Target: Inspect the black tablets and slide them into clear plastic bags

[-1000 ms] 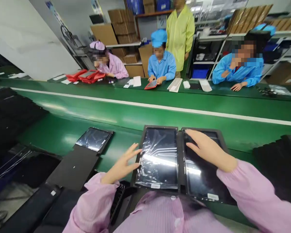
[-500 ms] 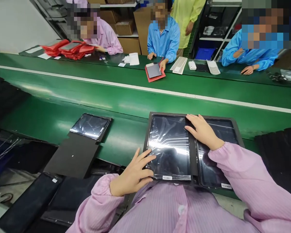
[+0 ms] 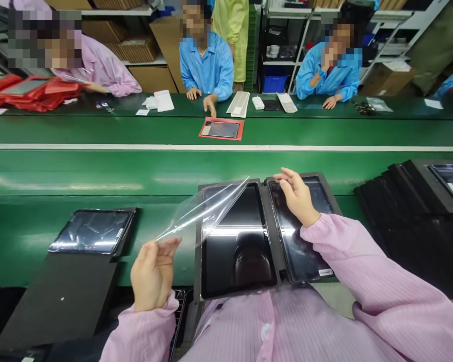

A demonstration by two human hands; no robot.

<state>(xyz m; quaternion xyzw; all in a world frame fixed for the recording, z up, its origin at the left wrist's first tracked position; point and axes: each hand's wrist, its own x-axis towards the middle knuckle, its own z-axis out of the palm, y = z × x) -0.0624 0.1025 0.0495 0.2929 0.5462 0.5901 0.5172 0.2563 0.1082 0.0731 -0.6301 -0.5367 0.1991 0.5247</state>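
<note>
My left hand (image 3: 153, 276) pinches the lower-left corner of a clear protective film (image 3: 192, 213), raised to the left. Its upper part still lies over the top of the left tablet (image 3: 236, 271), whose glossy black screen is bare lower down. Open and holding nothing, my right hand (image 3: 296, 196) is over the right tablet (image 3: 309, 256), its fingertips close to the upper left of that screen. I cannot tell if they touch it. This second tablet has a white label at its bottom edge. Both tablets lie in dark trays side by side.
Another film-covered tablet (image 3: 92, 231) lies at the left, above a dark board (image 3: 56, 301). Black trays (image 3: 407, 221) are stacked at the right. Across the green conveyor (image 3: 98, 168) sit several people, with red pouches (image 3: 33, 95) and a grey panel (image 3: 222, 129) on a red pouch.
My left hand has lifted the film off the lower left tablet, pulling it up and left. My right hand now hovers by the right tablet. The view has turned right.
</note>
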